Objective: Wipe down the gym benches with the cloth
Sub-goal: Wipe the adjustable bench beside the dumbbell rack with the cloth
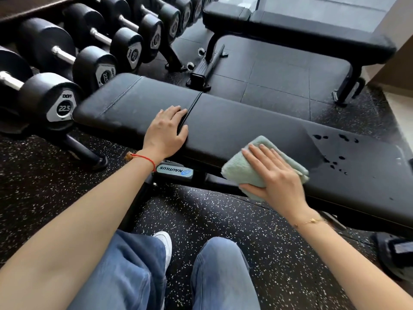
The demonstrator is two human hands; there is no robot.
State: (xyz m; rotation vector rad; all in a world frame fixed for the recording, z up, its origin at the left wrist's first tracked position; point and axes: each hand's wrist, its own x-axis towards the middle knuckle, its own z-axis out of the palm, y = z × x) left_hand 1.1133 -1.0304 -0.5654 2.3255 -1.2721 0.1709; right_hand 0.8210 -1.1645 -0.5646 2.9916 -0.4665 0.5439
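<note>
The long black padded gym bench (234, 124) is offering open room along its far edge and between the two hands. The left hand (166, 128) is lying flat across the seam near the bench's left end, blocking passage there. The right hand (276, 175) is pressing a folded pale green cloth (250, 162) over the near edge. Dark wet droplets (330, 148) are sitting toward the right end. A rack of black round-headed dumbbells (67, 63) is crowding the left end, and a second black bench (301, 25) is standing well beyond the far edge, with bare floor between.
</note>
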